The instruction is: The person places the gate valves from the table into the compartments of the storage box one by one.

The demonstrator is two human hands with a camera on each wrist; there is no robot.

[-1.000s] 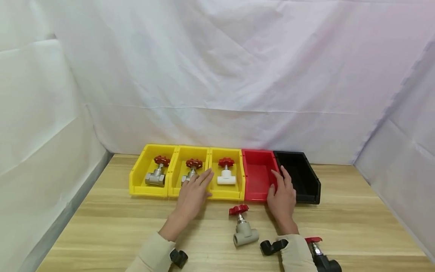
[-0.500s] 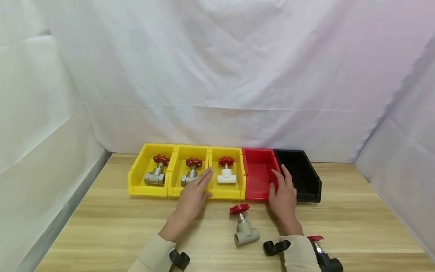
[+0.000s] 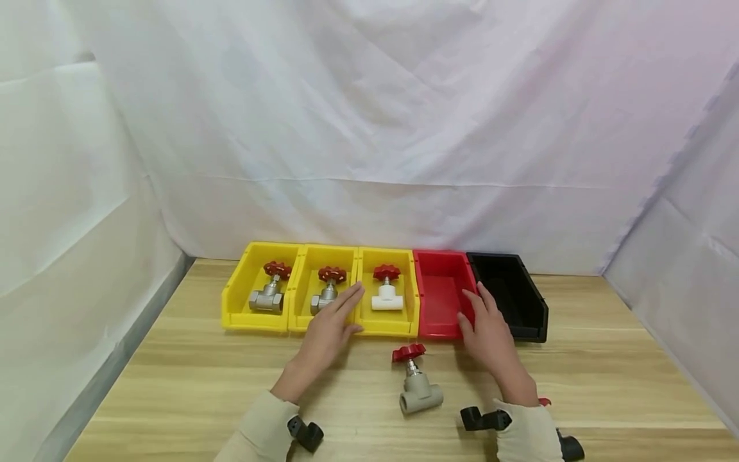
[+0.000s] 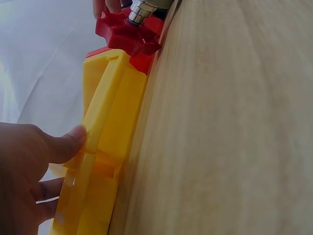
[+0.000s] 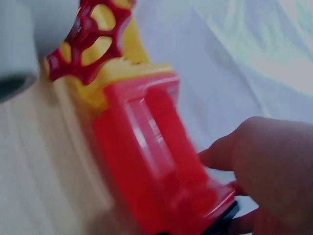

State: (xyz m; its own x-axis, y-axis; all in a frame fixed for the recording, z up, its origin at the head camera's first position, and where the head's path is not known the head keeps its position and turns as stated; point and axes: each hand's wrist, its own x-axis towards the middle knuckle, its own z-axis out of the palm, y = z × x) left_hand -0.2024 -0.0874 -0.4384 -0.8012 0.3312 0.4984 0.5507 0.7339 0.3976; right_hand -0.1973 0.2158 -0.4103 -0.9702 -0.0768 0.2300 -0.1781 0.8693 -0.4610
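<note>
In the head view my left hand [image 3: 327, 329] rests at the front of the middle yellow bin [image 3: 298, 324] and the right-hand yellow bin [image 3: 388, 327], fingers extended over their shared wall. Its thumb touches the yellow front edge in the left wrist view. My right hand [image 3: 491, 333] lies over the wall between the red bin [image 3: 440, 301] and the black bin [image 3: 510, 295], fingers slightly bent. Neither hand lifts anything. A grey tee-shaped valve [image 3: 419, 390] with a red handwheel lies on the table between my forearms. In the right wrist view its handwheel [image 5: 93, 41] looms close.
The left yellow bin [image 3: 254, 321] and the middle one each contain a metal valve; a white valve [image 3: 387, 296] sits in the third. A black valve [image 3: 570, 447] is partly hidden by my right sleeve. White cloth [image 3: 369, 128] hangs behind the bins.
My right forearm has swung outward to the right, now covering more of the black valve. The left hand stays about where it was; bins and valves keep their places.
</note>
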